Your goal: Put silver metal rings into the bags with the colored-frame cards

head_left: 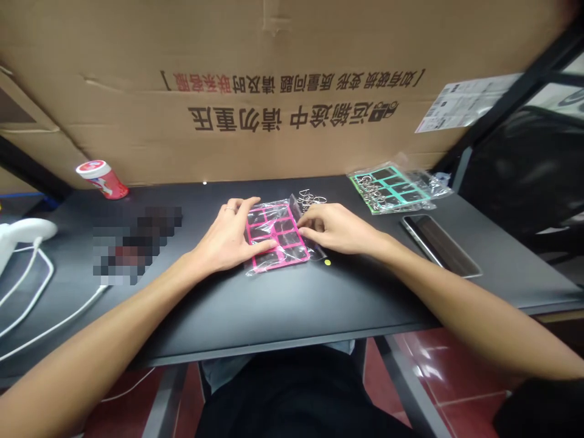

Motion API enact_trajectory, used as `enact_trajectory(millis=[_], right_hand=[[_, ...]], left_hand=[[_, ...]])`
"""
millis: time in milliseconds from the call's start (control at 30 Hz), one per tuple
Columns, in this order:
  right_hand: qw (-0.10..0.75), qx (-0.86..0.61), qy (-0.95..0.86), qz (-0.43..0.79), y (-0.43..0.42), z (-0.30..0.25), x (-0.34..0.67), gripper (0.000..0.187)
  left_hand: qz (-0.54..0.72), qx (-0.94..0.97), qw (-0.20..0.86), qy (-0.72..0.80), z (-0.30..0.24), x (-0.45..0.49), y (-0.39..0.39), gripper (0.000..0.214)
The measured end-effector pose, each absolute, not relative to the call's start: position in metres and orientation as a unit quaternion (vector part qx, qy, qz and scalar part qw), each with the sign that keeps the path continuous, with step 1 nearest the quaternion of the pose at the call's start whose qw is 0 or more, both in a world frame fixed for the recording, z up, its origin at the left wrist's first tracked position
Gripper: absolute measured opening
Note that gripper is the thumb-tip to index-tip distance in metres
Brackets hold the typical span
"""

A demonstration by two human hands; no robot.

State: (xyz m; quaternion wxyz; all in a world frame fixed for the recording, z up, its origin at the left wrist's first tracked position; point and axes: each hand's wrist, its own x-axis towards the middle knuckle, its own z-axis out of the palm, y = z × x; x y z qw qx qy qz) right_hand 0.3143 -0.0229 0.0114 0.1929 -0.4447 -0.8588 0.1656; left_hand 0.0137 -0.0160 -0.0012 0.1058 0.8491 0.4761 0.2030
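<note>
In the middle of the table lies a pink grid-patterned panel [276, 236] inside a clear plastic bag. My left hand [223, 240] rests over its left side, fingers spread and thumb flat on the plastic. At the opposite side, my right hand [342, 228] is closed, thumb and fingertips pinching the bag's edge [316, 248]. Silvery metal rings [311, 198] lie just beyond the right fingers. A small yellow round piece [327, 263] is on the table near the right hand.
Another bagged set, a teal grid panel [401, 190] with metal rings, lies at the back right. Nearby is a phone [440, 243]. A red bottle [107, 182] stands back left, with a white cable [59, 333] in front. Cardboard [292, 152] rises behind the dark table [274, 322].
</note>
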Motion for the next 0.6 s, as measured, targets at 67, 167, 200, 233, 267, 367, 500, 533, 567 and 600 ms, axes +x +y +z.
enact_trajectory(millis=[67,167,200,233,267,367,500,533,567,600], right_hand=[[0.202,-0.442,-0.861,0.147,-0.022,0.009,0.314,0.025],[0.226,-0.444,-0.856,0.137,-0.021,0.006,0.314,0.030],[0.237,-0.448,-0.851,0.140,-0.021,0.005,0.314,0.030],[0.251,-0.452,-0.843,0.149,-0.020,0.005,0.314,0.030],[0.265,-0.452,-0.835,0.166,-0.020,0.005,0.313,0.029],[0.304,-0.420,-0.818,0.248,-0.020,0.006,0.311,0.030],[0.363,-0.413,-0.767,0.330,-0.019,0.012,0.311,0.033],[0.380,-0.431,-0.741,0.346,-0.018,0.014,0.313,0.034],[0.401,-0.451,-0.712,0.359,-0.016,0.016,0.316,0.035],[0.423,-0.469,-0.684,0.365,-0.013,0.018,0.320,0.037]], left_hand=[[0.274,0.828,0.159,0.462,-0.004,0.014,-0.014,0.099],[0.362,0.800,0.205,0.432,-0.007,0.016,-0.012,0.083],[0.386,0.792,0.211,0.423,-0.006,0.017,-0.013,0.079],[0.410,0.784,0.212,0.415,-0.005,0.019,-0.015,0.076],[0.431,0.777,0.205,0.409,-0.002,0.021,-0.017,0.073],[0.464,0.770,0.165,0.405,0.006,0.025,-0.025,0.071],[0.456,0.775,0.148,0.411,0.012,0.023,-0.024,0.066],[0.456,0.774,0.148,0.413,0.012,0.020,-0.020,0.061],[0.455,0.774,0.147,0.414,0.011,0.014,-0.014,0.056],[0.453,0.774,0.144,0.419,0.011,0.008,-0.007,0.052]])
